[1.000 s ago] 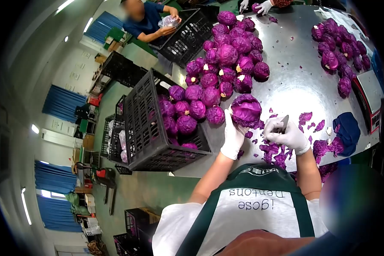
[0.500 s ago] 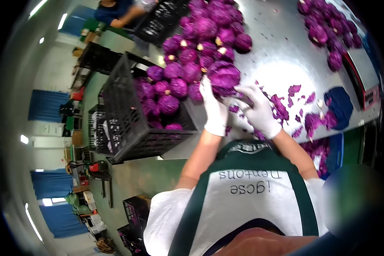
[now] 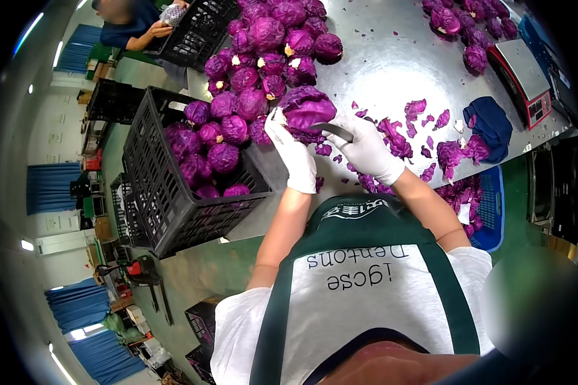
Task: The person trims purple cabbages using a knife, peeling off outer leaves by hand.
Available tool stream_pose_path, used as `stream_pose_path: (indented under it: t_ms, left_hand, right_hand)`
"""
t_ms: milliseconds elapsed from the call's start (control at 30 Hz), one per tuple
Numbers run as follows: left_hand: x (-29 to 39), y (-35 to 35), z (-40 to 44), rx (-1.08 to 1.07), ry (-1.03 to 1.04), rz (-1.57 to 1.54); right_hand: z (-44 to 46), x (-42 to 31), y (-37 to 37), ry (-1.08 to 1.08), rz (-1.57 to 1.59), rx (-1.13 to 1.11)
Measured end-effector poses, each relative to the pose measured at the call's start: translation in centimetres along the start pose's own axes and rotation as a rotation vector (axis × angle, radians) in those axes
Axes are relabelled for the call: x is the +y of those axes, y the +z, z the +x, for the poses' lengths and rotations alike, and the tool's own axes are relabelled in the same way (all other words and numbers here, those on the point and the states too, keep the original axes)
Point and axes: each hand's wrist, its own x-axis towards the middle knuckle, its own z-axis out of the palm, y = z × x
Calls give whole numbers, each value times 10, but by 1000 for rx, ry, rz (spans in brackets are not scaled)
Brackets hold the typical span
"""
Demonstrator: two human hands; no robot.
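In the head view, my left hand [image 3: 290, 154], in a white glove, grips a red cabbage [image 3: 307, 110] from its left side, just above the metal table [image 3: 366, 70]. The cabbage's outer leaves look loose. My right hand [image 3: 366, 149], gloved too, is closed around a small knife [image 3: 335, 131]. Its dark, curved blade points left and reaches the cabbage's lower right edge; how far it cuts in cannot be made out. Purple leaf scraps [image 3: 395, 136] lie to the right of my right hand.
A black crate [image 3: 192, 215] with red cabbages stands left, beside a cabbage pile [image 3: 266, 38]. Right are a scale [image 3: 526, 83], dark blue cloth [image 3: 488, 122] and more cabbages [image 3: 475, 32]. A blue basket [image 3: 492, 212] holds scraps below the table edge. A co-worker [image 3: 131, 25] stands far left.
The view has shifted, so the table contents appear further left. My right hand has turned and the knife blade now shows against the cabbage. The co-worker now holds a wrapped item up.
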Motion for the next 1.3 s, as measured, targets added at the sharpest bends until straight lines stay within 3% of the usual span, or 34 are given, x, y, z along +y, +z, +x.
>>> stream_pose_path:
  t_ms: [133,200,267,333,400,467,700,967,1033,1133,1167,1200,1267,1300]
  left_hand:
    - [-15,-6,4,27,105,263]
    - [-10,-7,1,23,-91,-112]
    - [-1,-5,1,57,-290,-360]
    - [-15,-15,6,39,-325,-348]
    - [-8,-9,2,57,-306,-306]
    - [0,-3,2,26,-277,-297]
    - [21,4,0,-160,-318,-389]
    - [22,7,-3,-6,-304,-272]
    - [21,2,-3,-25,-271,-258]
    - [2,-15,-3,-141,594,874]
    - [-2,-8,0,-41,75,222]
    - [-5,-9,1,-82,116,246]
    - [20,8,-8,5,-108,-63]
    - [14,4,-9,-35,-49,3]
  right_hand:
    - [-9,-33,-7,-196,4,-90]
    - [-11,-51,-24,45,335,-316]
    - [-4,-41,-36,265,338,-489]
    - [0,-25,-23,90,6,-263]
    - [-3,11,6,81,207,37]
    - [1,12,16,-180,83,143]
    - [2,10,14,-122,-4,252]
    - [8,21,22,-187,70,281]
    - [9,21,21,-71,169,239]
    - [8,26,16,93,256,176]
    - [10,28,15,95,255,184]
    - [9,28,13,101,248,188]
    - [7,34,12,151,275,160]
    - [7,36,10,207,287,133]
